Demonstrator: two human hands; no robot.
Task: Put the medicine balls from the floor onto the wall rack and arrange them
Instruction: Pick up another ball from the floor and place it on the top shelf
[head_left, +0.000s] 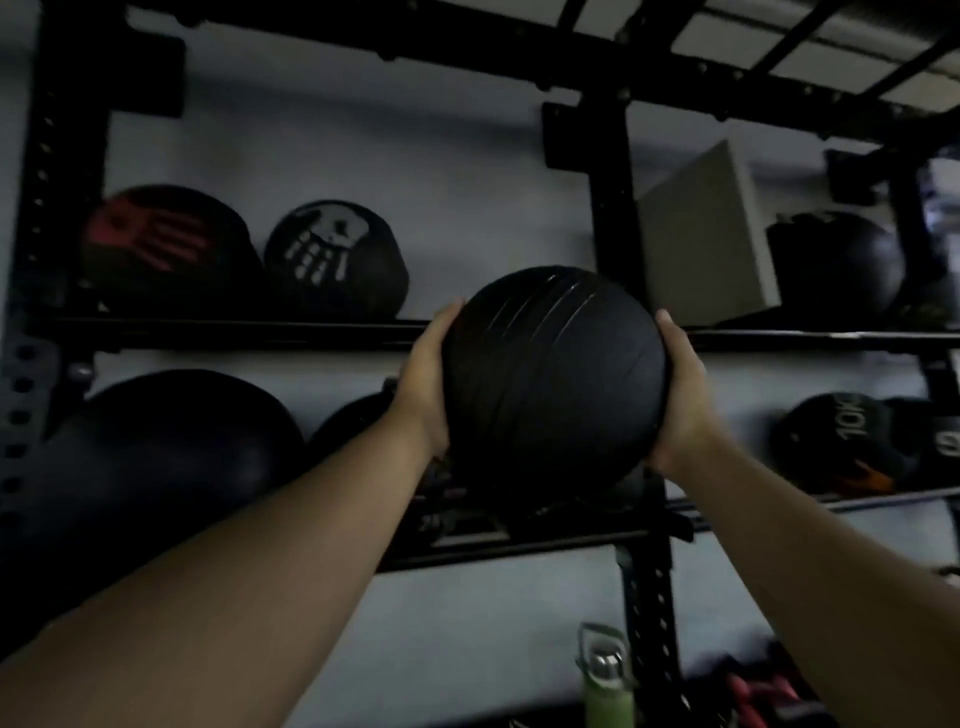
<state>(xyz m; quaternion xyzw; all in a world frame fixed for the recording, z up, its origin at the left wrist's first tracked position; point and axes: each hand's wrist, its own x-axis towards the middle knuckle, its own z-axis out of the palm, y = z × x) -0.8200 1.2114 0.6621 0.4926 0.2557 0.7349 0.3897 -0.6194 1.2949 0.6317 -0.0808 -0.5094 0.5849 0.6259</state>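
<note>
I hold a black ribbed medicine ball (553, 379) up in front of the wall rack (234, 332), between its upper and lower shelves. My left hand (427, 379) presses its left side and my right hand (683, 395) presses its right side. On the upper shelf sit a ball with a red handprint (166, 249), a ball with a white handprint (335, 260) and, to the right, another black ball (841, 265). The lower shelf carries a large black ball (171, 441), a partly hidden ball (358, 421) behind my left arm and a ball marked 10 (847, 441).
A grey box (706, 239) stands on the upper shelf behind the held ball. A black upright post (608, 197) of the rack runs down the middle. A green bottle (608, 680) stands low in front, with red-handled items (763, 691) to its right.
</note>
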